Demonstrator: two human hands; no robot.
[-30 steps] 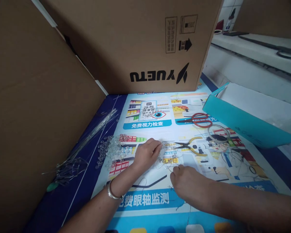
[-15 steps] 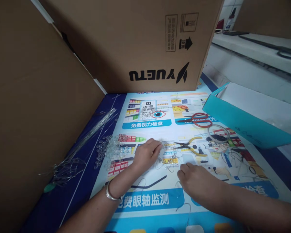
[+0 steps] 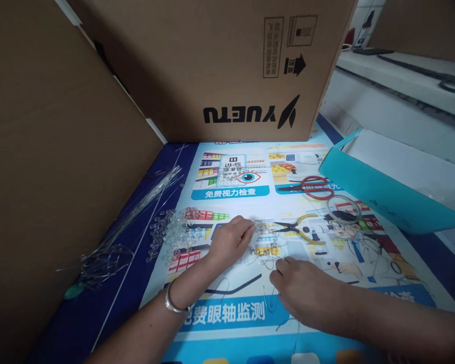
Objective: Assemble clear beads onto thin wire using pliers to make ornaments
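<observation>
My left hand (image 3: pixel 231 241), with a silver bangle on the wrist, is closed in a pinch at the edge of a small tangle of thin wire and clear beads (image 3: pixel 265 250). Exactly what sits between its fingertips is too small to make out. Just right of the tangle, my right hand (image 3: pixel 302 284) is closed, and a thin wire (image 3: pixel 266 299) curves out from its fingers. Yellow-handled pliers (image 3: pixel 299 228) lie beyond both hands, jaws towards the tangle. To the left, clear beads (image 3: pixel 174 235) are spread in a loose pile.
Red-handled scissors (image 3: pixel 316 187) and a coil of wire (image 3: pixel 343 208) lie at the right, near an open teal box (image 3: pixel 387 187). A bundle of wires (image 3: pixel 144 207) lies at the left. Large cardboard panels (image 3: pixel 235 65) stand behind and to the left of the printed mat (image 3: pixel 227 311).
My right hand has shifted slightly left, and a curved wire end now shows left of its fingers. The left hand keeps its pinch almost in place. The view has tilted a little.
</observation>
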